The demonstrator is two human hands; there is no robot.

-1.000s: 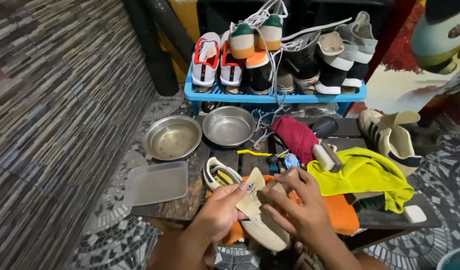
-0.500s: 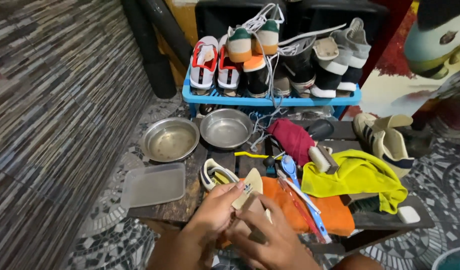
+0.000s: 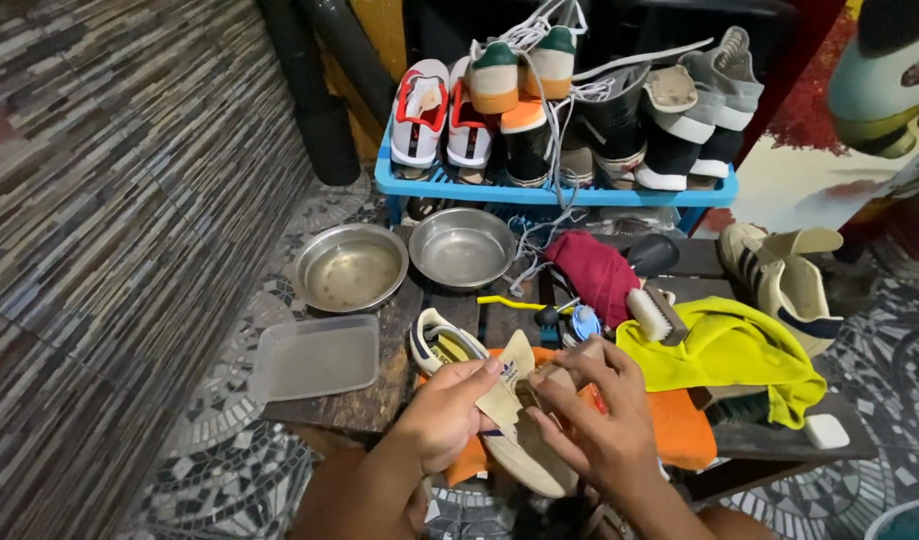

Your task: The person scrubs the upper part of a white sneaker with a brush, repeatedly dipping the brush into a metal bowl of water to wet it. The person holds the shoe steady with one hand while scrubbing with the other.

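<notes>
While a blue shoe rack [image 3: 554,195] is standing behind the cluttered dark wooden table [image 3: 379,395] on mosaic flooring, the left hand [image 3: 441,415] and right hand [image 3: 594,425] are clamping together on a cream sneaker [image 3: 509,440] at the table's near edge.

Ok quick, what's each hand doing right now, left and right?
Left hand: closed on the cream sneaker, thumb on its tongue.
Right hand: fingers curled at the sneaker's opening; what they hold, if anything, cannot be told.
</notes>
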